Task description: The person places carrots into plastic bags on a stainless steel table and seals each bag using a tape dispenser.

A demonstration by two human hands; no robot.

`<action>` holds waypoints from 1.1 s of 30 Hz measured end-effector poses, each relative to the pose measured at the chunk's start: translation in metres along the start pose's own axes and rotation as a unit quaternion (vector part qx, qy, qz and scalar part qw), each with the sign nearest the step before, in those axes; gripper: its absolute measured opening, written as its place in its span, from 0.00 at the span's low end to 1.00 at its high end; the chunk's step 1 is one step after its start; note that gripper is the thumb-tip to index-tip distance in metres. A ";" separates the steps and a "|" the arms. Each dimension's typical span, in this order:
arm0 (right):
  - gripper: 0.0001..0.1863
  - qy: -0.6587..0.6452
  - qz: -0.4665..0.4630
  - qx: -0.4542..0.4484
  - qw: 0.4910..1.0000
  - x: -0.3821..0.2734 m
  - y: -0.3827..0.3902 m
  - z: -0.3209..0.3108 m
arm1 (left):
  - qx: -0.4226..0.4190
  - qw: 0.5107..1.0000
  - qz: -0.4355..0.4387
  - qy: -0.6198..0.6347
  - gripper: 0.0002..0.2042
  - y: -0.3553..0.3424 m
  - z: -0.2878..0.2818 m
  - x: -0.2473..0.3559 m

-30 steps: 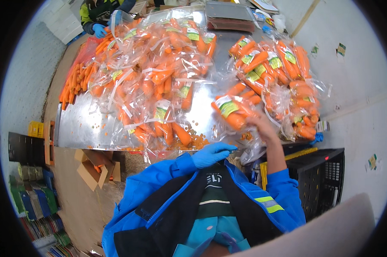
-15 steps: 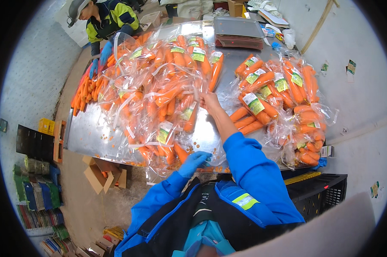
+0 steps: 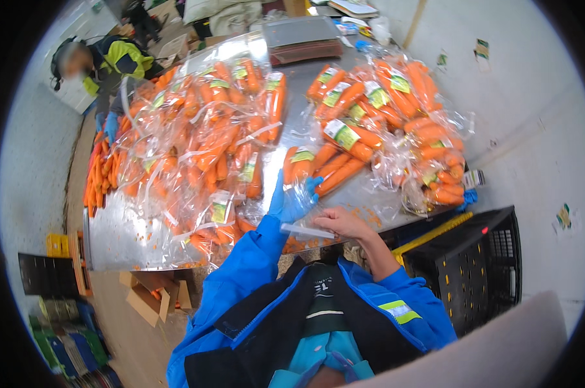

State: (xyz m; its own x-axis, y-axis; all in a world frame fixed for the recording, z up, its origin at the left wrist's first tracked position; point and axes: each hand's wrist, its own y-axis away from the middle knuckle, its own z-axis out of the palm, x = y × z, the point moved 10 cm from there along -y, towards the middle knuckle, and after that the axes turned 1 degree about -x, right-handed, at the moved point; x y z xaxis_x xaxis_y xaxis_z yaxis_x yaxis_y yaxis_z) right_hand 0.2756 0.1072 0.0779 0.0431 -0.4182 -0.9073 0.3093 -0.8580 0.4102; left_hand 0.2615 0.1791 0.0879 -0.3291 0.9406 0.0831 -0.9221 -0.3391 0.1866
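Observation:
A clear bag of carrots (image 3: 300,163) with a green and white label lies before me near the table's front edge. My left hand (image 3: 292,202), in a blue glove, is round its lower end, thumb and fingers on either side. My bare right hand (image 3: 345,223) is closed in a pinch at the bag's loose mouth, beside its white strip (image 3: 307,231). Left of my hands is a spread of bagged carrots (image 3: 218,145), their open ends overlapping. Several more filled bags (image 3: 344,137) are stacked on the right, a few touching the loose-looking carrots beside my bag.
A grey-topped scale (image 3: 302,32) stands at the table's far side. At the far left, a co-worker's blue-gloved hands (image 3: 110,126) are at a pile of loose carrots (image 3: 99,171). A black crate (image 3: 467,271) stands by the table's right front; a cardboard box (image 3: 151,301) is on the floor.
My right hand has come back from the far bags toward me, now at a bag's mouth. My left hand has moved up and taken hold of that bag. The view has shifted right.

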 end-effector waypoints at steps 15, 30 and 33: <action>0.19 -0.611 -0.172 0.261 0.727 0.039 -0.018 0.054 | 0.022 0.945 -0.292 -0.146 0.16 0.181 -0.110 -0.088; 0.07 0.436 -0.035 0.506 0.744 0.058 0.070 -0.114 | 0.260 0.893 0.071 -0.360 0.14 0.162 -0.127 -0.035; 0.05 0.489 -0.039 0.449 0.746 0.061 0.057 -0.116 | 0.122 0.967 0.043 -0.221 0.14 0.163 -0.134 -0.052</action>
State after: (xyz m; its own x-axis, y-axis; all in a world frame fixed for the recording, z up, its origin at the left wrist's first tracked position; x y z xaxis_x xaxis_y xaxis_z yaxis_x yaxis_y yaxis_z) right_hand 0.4064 0.0677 0.0354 0.8674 -0.3159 -0.3844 -0.3963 -0.9058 -0.1499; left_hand 0.1003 0.0772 -0.0174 -0.2339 0.8289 0.5082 -0.8023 -0.4598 0.3807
